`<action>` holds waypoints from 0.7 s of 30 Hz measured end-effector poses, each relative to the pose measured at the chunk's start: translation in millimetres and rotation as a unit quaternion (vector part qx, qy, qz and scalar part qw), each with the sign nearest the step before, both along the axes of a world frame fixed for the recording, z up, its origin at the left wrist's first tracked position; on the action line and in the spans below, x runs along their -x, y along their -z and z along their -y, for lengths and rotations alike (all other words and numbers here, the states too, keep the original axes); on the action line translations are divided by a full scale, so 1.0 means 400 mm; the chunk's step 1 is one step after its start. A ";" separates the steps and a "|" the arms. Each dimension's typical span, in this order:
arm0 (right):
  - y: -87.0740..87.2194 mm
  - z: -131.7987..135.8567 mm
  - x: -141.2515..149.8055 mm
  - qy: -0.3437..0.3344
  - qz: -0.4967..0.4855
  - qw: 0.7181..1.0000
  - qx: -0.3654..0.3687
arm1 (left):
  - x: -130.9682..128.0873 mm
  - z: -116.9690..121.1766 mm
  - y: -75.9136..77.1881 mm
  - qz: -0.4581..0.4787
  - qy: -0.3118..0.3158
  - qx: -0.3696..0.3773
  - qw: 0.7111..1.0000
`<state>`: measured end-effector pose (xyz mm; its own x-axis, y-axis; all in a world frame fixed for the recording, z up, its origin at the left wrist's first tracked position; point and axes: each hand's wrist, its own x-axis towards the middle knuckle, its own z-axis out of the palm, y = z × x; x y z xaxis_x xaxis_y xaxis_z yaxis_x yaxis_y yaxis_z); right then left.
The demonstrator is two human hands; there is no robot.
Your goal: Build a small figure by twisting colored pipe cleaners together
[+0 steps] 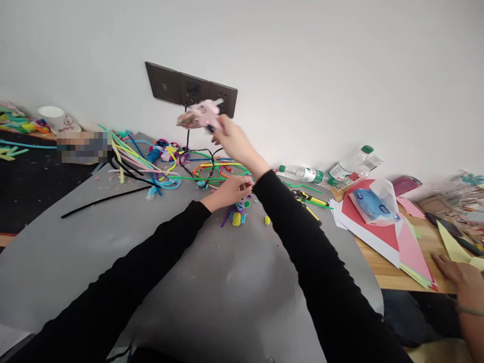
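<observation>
My right hand (233,141) is raised above the table and grips a pink glue gun (200,116), held up in front of the dark wall socket strip (191,89). Its black cord (188,138) hangs down to the table. My left hand (231,191) rests low on the grey sheet (113,252) with fingers curled on a small piece of pipe-cleaner craft (239,212). Small yellow, blue and purple bits lie just below that hand. Both my sleeves are black.
A heap of coloured pipe cleaners (151,161) lies at the back left. Yellow-handled pliers (310,197), plastic bottles (302,174), a tissue pack (372,204) on red and pink paper sit to the right. Another person's hand (459,275) rests at the right edge.
</observation>
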<state>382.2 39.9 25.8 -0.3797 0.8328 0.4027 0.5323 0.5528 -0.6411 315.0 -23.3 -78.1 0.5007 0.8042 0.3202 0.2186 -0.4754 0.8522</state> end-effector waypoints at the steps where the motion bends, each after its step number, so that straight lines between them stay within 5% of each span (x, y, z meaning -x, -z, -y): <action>1: -0.002 0.006 -0.045 0.010 -0.036 0.999 -0.006 | 0.011 0.013 -0.011 -0.008 0.046 0.005 0.999; 6: 0.010 0.111 -0.259 0.110 -0.096 0.989 -0.027 | 0.111 0.059 -0.048 -0.013 0.184 0.123 0.975; 8: 0.031 0.172 -0.313 0.169 -0.074 0.982 -0.034 | 0.158 0.058 -0.054 0.026 0.188 0.194 0.963; 11: 0.080 0.255 -0.345 0.219 0.004 0.976 -0.005 | 0.204 0.035 -0.060 0.182 0.113 0.234 0.948; 14: 0.130 0.312 -0.341 0.195 0.108 0.975 0.005 | 0.212 0.002 -0.061 0.312 0.021 0.225 0.923; 17: 0.151 0.344 -0.333 0.155 0.205 0.966 -0.019 | 0.205 -0.021 -0.050 0.340 -0.054 0.230 0.910; 21: 0.136 0.357 -0.326 0.124 0.313 0.940 -0.056 | 0.195 -0.025 -0.027 0.352 -0.057 0.250 0.900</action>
